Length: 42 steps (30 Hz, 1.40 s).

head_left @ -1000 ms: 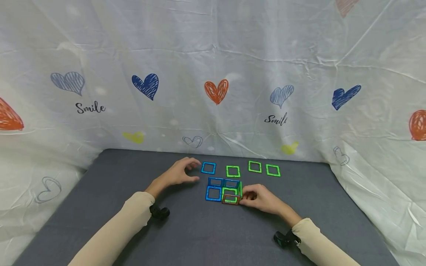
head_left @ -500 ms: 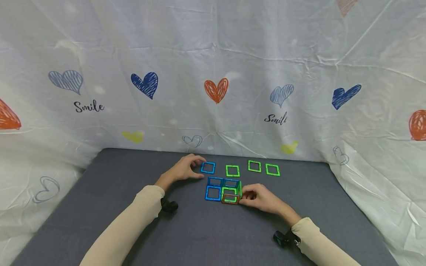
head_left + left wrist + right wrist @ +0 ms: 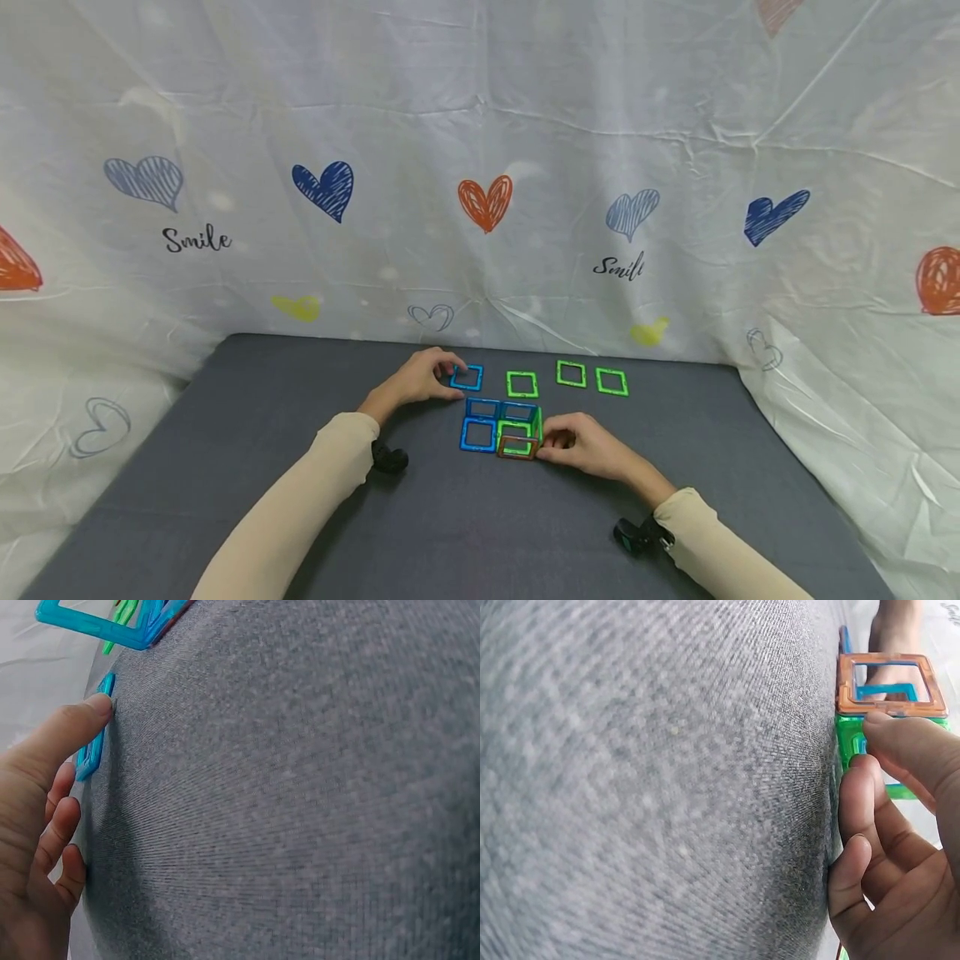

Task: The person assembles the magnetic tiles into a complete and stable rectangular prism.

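Observation:
My left hand (image 3: pixel 416 379) holds a loose blue magnetic tile (image 3: pixel 482 378), lying flat, between thumb and fingers at opposite edges. In the left wrist view the thumb overlaps this blue tile (image 3: pixel 92 759). Right of it stands a small structure of magnetic tiles: a flat blue tile (image 3: pixel 477 451), two upright blue tiles at the back, a green upright tile (image 3: pixel 538 425) and an orange-brown tile (image 3: pixel 516 457) in front. My right hand (image 3: pixel 588 446) pinches the structure's right front corner, thumb at the edge of the orange-brown tile (image 3: pixel 845 682). Its index fingertip is partly hidden.
Three loose green tiles lie flat behind the structure: one green tile (image 3: pixel 522 396) in the middle, a second green tile (image 3: pixel 571 385) and a third green tile (image 3: pixel 612 393) to the right. The grey table (image 3: pixel 480 533) ends at a white printed curtain (image 3: pixel 390 250).
My left hand has moved right and slightly up, from beside the loose blue tile to its edges. The right hand stays at the structure's corner.

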Tool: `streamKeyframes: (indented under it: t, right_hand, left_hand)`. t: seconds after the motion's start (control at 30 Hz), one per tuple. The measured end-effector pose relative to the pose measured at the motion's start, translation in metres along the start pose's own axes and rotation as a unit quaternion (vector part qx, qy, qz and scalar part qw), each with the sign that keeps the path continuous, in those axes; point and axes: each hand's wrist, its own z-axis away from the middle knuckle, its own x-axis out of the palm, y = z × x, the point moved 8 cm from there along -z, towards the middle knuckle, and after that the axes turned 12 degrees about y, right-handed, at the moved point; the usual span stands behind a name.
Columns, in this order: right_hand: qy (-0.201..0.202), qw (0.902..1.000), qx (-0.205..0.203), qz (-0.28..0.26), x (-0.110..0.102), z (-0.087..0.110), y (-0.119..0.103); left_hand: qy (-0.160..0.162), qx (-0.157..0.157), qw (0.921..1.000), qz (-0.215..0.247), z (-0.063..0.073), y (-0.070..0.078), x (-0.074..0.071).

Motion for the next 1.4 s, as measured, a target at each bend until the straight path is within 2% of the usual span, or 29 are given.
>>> streamKeyframes:
  t: [0.5, 0.73, 0.97, 1.4]
  right_hand:
    - [0.0, 1.0, -0.001, -0.004, 0.0, 0.0, -0.001]
    - [-0.001, 1.0, -0.002, -0.003, 0.0, 0.0, -0.001]
    - [0.001, 0.9999, -0.009, 0.005, 0.0, 0.0, -0.001]
    - [0.001, 0.9999, -0.011, 0.005, 0.0, 0.001, -0.002]
  left_hand:
    - [-0.003, 0.038, 0.9989, -0.027, -0.001, 0.012, 0.004]
    - [-0.003, 0.033, 0.9987, -0.039, 0.005, 0.011, 0.001]
    - [0.014, 0.051, 0.9979, -0.036, 0.014, 0.007, -0.01]
    - [0.048, 0.072, 0.9959, -0.027, 0.041, 0.003, -0.04]
